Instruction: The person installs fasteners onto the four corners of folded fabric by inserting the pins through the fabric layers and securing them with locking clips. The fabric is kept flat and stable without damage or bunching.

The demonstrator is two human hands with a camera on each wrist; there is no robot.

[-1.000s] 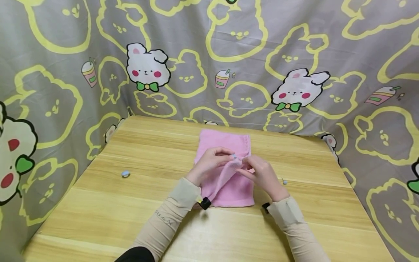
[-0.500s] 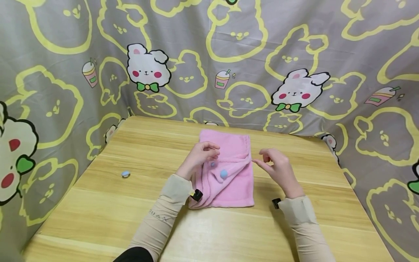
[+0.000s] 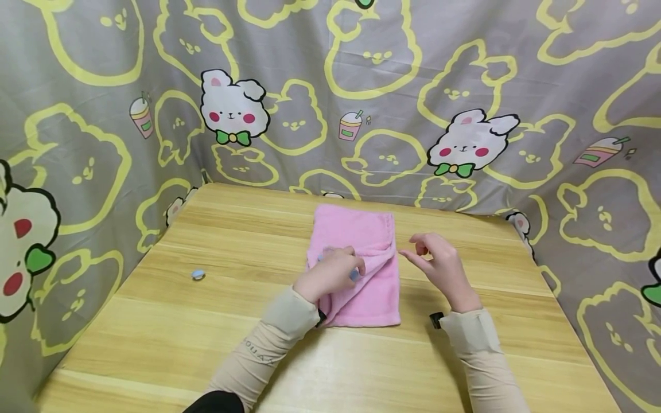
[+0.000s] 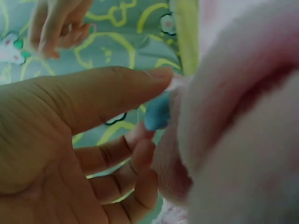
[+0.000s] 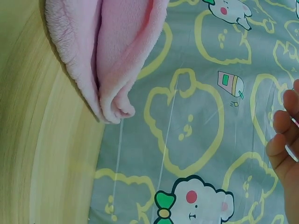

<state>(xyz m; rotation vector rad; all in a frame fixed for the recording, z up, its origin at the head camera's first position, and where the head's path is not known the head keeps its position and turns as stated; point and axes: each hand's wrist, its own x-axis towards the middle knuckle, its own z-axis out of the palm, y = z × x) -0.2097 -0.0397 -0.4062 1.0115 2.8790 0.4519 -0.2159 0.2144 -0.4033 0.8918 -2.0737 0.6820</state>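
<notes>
Towel (image 3: 361,261): we see it pink and folded, lying flat on the table's middle, its long side running from 12 to 6 o'clock; a loose flap crosses it on a slant.
Button (image 3: 353,275): we see a small blue one on the towel; in the left wrist view (image 4: 156,112) it sits at the flap's edge, against the thumb tip.
Left hand (image 3: 333,274): it rests on the towel's 9 o'clock half, fingers curled, thumb and fingertips closing on the button and the fleece beside it; we judge this pins the flap so the button can be worked.
Right hand (image 3: 439,267): it hangs at 3 o'clock of the towel, just beside its edge, touching nothing; fingers loosely bent, nothing in them.
Table (image 3: 206,344): pale wood.
Second button (image 3: 198,274): 1 more blue one lies well apart at 9 o'clock.
Backdrop (image 3: 465,86): grey cloth with yellow bunny outlines, standing round the table on 3 sides.
</notes>
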